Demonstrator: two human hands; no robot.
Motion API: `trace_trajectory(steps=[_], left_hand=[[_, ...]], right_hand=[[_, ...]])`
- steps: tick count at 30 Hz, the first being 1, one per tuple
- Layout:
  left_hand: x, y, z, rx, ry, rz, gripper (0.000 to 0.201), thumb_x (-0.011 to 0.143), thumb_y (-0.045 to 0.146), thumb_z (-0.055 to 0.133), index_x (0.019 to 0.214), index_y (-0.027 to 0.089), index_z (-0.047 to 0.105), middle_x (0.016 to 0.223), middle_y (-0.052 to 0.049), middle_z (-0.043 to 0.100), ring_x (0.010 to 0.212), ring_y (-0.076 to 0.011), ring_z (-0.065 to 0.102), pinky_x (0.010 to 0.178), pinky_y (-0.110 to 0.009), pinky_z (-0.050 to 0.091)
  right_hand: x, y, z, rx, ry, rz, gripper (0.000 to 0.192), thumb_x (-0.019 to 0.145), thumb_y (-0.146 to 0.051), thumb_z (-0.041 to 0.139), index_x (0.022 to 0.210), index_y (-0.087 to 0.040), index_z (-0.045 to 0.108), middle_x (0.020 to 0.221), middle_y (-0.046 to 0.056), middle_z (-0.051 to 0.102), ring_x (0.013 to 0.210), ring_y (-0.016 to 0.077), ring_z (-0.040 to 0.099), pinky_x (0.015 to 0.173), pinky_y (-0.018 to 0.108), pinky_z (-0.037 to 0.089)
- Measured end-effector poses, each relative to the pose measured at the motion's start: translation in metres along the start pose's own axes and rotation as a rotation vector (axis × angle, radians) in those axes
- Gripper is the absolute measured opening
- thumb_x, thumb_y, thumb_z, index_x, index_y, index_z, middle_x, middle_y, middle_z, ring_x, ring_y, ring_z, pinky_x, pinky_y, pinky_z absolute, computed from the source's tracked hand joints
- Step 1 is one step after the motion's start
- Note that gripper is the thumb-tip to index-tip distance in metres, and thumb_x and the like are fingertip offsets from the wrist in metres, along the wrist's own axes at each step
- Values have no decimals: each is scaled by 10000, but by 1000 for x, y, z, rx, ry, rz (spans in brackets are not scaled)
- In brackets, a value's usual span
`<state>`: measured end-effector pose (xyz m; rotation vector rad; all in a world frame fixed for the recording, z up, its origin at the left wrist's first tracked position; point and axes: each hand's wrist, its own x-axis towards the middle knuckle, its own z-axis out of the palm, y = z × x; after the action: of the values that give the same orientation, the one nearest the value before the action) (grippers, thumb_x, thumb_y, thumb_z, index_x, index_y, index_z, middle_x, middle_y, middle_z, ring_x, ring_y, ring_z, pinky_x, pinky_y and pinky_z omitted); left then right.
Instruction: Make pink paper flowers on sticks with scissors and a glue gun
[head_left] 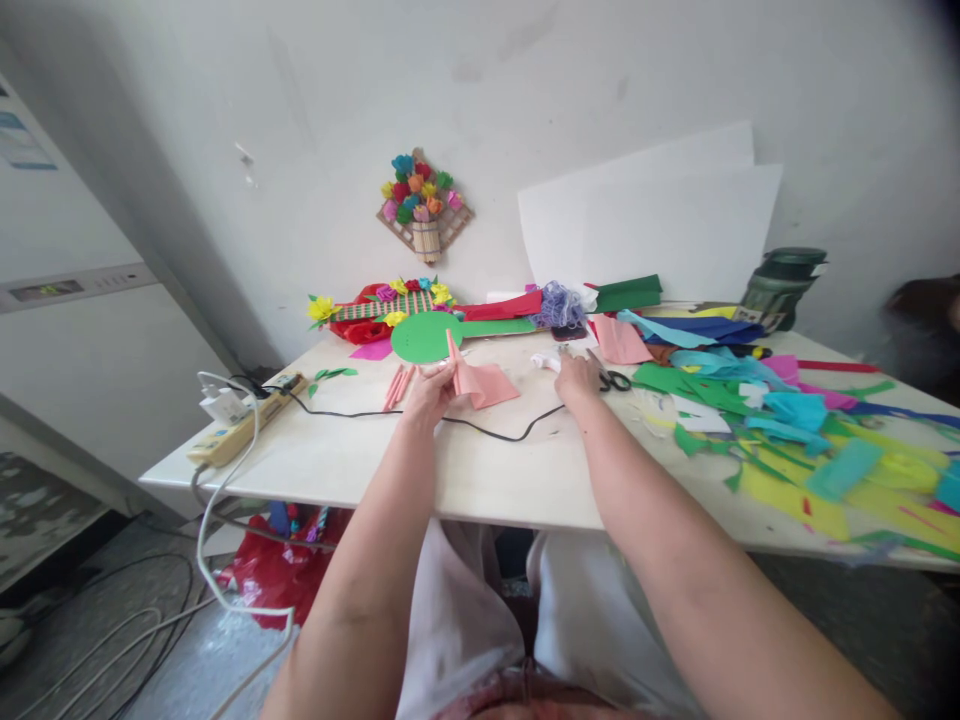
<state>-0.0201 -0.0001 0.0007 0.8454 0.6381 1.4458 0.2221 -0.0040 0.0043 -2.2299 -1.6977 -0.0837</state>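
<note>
My left hand [433,392] pinches a sheet of salmon-pink crepe paper [491,385]; one edge stands up in a narrow fold, and the rest lies on the table. Left of that hand are several thin pink paper rolls [397,387]. My right hand [577,380] has its fingers curled over what looks like a white glue gun [545,362], largely hidden by the hand. A black cord [487,433] runs across the table to it. Black-handled scissors [616,381] lie just right of my right hand. Behind my left hand lies a round green paper piece [424,338].
Coloured paper scraps [787,410] cover the table's right side, with a dark green bottle [784,285] behind. A power strip [240,425] sits at the left edge. Paper flowers [397,290] and white boards [652,225] are along the wall.
</note>
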Motion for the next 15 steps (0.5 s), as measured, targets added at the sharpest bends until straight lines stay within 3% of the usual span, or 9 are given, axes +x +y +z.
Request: trace_trajectory(steps=[8,12,15], left_hand=[[-2,2,4,-20,3,0,100,596,114,742,651,106,659,610,-26,656,551,-98,596,558,-194,490],[-2,3,4,-17,18,-10,74,615,99,724,650,102,659,614,-26,654,555,-96,594,559,-192,487],[-3,3,5,-16,28,-15,50,641,98,707,668,96,665,611,-22,648,553,-88,589,548,-182,481]], right_hand=[[2,3,-1,232,89,87,452,777,-99,462,1224,-142,514,1088,183,587,1032,291,545,829,364,405],[12,4,5,630,175,96,470,747,-155,512,1217,-170,518,1077,129,610,983,250,562,811,350,430],[12,0,5,1038,190,50,511,677,-272,615,1170,-170,529,959,74,635,784,186,585,654,291,466]])
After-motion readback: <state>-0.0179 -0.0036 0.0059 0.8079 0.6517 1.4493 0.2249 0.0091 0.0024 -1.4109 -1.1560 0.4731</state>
